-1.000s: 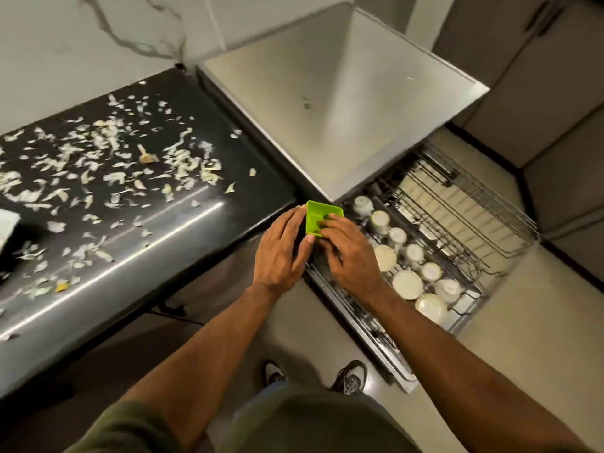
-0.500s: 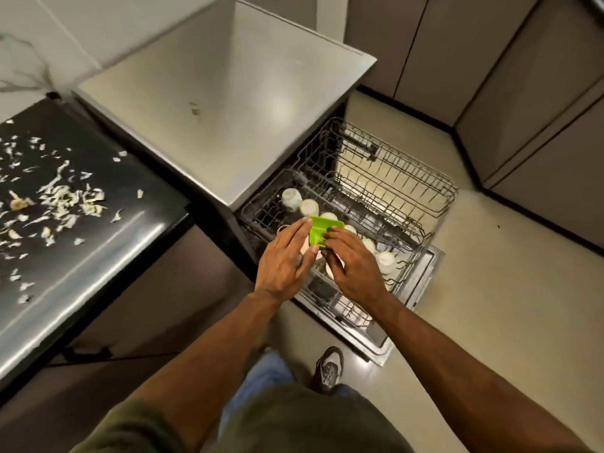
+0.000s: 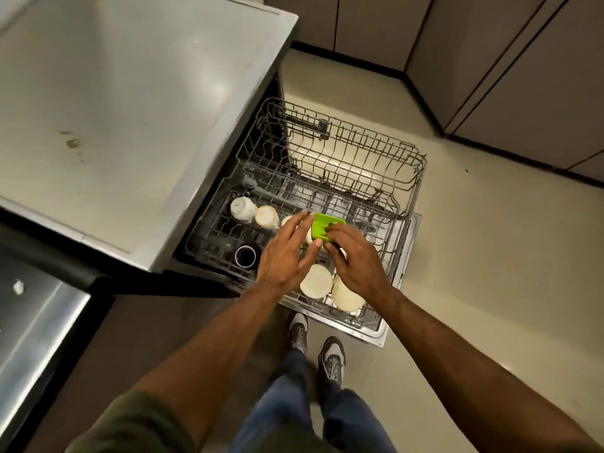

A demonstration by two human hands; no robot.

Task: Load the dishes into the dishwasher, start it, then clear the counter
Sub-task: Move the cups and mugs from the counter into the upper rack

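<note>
Head view, from the left: the dark desk carries a pale scrap near its edge, so the clearing part of the task is not yet done. Next comes the grey dishwasher top. Below its front edge the lower rack is pulled out over the open door.

At the rack's left end sit two pale cups and, nearer, a dark mug with its mouth up. The left hand is above the rack, fingers straight and spread, its fingertips just beside the left edge of a green plastic dish; it steadies the dish but does not grip it. The right hand pinches the dish from the right, fingers curled over its top. Two pale bowls lie upside down below the wrists. Behind and to the right, the upper rack is also drawn out.

Loading is the step in hand. The next move, I judge, calls for a free slot between the wires, the dish tipped so water can drain, and the left hand drawn clear.
</note>
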